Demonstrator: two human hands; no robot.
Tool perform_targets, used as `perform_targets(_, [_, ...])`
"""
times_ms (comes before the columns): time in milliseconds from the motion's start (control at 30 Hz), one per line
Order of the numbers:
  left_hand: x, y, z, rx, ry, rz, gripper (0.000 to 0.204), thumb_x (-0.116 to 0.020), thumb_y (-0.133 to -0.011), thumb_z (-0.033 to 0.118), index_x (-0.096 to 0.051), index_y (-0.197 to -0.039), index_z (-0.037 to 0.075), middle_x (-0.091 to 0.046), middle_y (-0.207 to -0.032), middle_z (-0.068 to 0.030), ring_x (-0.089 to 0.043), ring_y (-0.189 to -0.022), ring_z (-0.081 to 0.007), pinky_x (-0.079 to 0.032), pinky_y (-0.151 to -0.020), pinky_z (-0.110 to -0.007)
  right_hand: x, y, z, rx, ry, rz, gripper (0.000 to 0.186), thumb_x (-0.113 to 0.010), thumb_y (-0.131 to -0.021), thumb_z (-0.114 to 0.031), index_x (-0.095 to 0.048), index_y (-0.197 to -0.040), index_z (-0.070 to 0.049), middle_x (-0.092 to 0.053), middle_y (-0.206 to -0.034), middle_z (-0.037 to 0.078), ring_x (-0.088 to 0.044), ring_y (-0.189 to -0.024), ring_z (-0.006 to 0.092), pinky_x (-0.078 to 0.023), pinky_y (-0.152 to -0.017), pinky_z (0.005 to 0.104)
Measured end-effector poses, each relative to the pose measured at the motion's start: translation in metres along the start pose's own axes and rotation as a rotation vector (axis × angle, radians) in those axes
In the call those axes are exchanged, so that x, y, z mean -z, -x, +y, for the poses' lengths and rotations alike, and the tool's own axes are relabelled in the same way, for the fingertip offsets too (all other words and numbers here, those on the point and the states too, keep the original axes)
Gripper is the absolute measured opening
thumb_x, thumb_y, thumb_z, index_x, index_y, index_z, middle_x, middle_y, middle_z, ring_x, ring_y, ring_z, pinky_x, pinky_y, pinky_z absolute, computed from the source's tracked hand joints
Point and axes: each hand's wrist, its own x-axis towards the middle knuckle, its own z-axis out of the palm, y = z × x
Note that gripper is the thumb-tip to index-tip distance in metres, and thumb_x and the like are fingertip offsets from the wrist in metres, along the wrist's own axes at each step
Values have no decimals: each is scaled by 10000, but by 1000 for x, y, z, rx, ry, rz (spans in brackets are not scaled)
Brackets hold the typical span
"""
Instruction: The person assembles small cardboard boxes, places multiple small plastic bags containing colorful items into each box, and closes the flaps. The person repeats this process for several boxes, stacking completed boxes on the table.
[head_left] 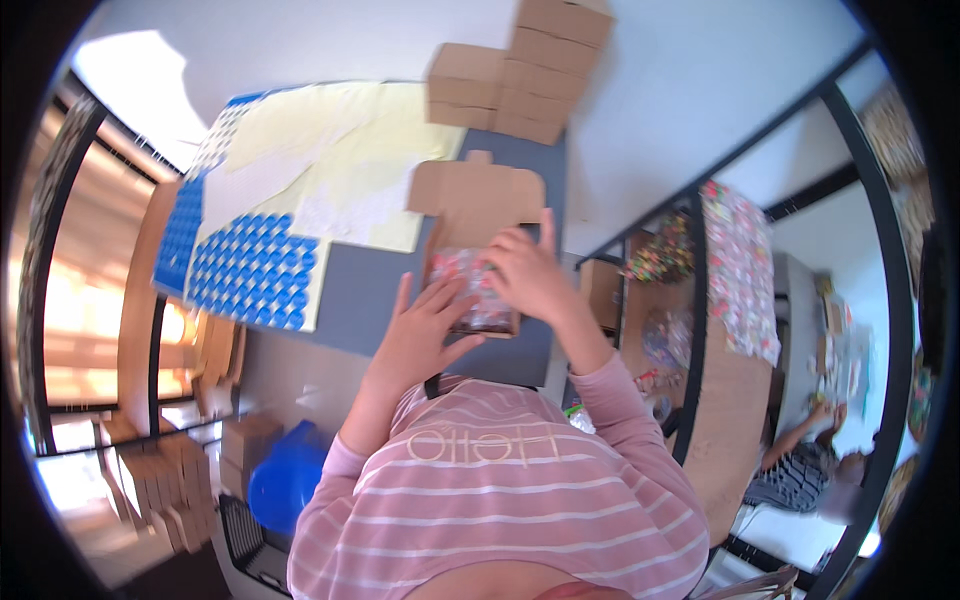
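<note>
An open cardboard box point(478, 195) lies on the grey table in front of me, its lid flipped up and away. Inside it are clear plastic packets point(489, 312) with red and pale contents, too blurred to name exactly. My left hand point(430, 325) rests on the packets at the box's left side, fingers spread. Over the right side of the box, my right hand point(527, 273) reaches in with its fingers bent down onto the packets and its thumb side partly hidden. Whether the right fingers grip a packet cannot be made out.
Sheets of blue round stickers point(255, 268) and pale yellow backing paper point(370, 150) cover the table's left. Closed cardboard boxes point(540, 70) are stacked at the back. A shelf point(730, 400) with wrapped goods stands right; beyond it another person point(800, 475) sits. A blue stool point(285, 480) is lower left.
</note>
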Motion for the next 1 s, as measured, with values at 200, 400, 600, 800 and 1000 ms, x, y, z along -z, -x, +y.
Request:
perform_targets(200, [4,-15,24,-31,-44,27,499,-679,-791,373,-592,-1196,95,-443,-1400,-101,-327,-1353,-306,-92,-1124,-537,-8,47,0,18,-231,466,229,-649,-797,-178,-630,-1019,-126,-517,-1173,69,-461,-1198,239,-118,-1082,626])
perform_targets(400, [-16,-39,61,-257,73,71,438,-726,-748,235,-609,-1139,75,-484,-1345,-103,-322,-1349,-329,-163,-1112,-530,-2,154,69,-408,-69,763,265,-689,-753,-108,-630,-1011,-105,-568,-1117,77,-528,-1088,283,-366,-984,452])
perform_targets(600, [-51,-58,98,-365,220,-22,418,-735,-737,192,-612,-1116,66,-513,-1292,-113,-372,-1305,-350,-265,-1075,-529,-5,305,150,-1128,-53,1158,231,-648,-826,-195,-625,-992,-35,-607,-1020,126,-574,-970,268,-450,-830,368])
perform_targets(800, [-78,-68,121,-370,269,-67,402,-724,-747,167,-606,-1117,63,-521,-1272,-112,-411,-1266,-353,-329,-1043,-481,18,433,272,-1454,-572,1471,273,-606,-882,-295,-633,-920,-26,-614,-808,72,-565,-656,147,-456,-577,268])
perform_targets(1000, [-85,-73,133,-319,257,-35,394,-716,-750,137,-596,-1115,53,-531,-1247,-119,-437,-1236,-362,-361,-1017,-456,33,459,367,-1546,-889,1615,225,-606,-874,-268,-598,-928,-49,-586,-770,36,-529,-526,107,-401,-426,220])
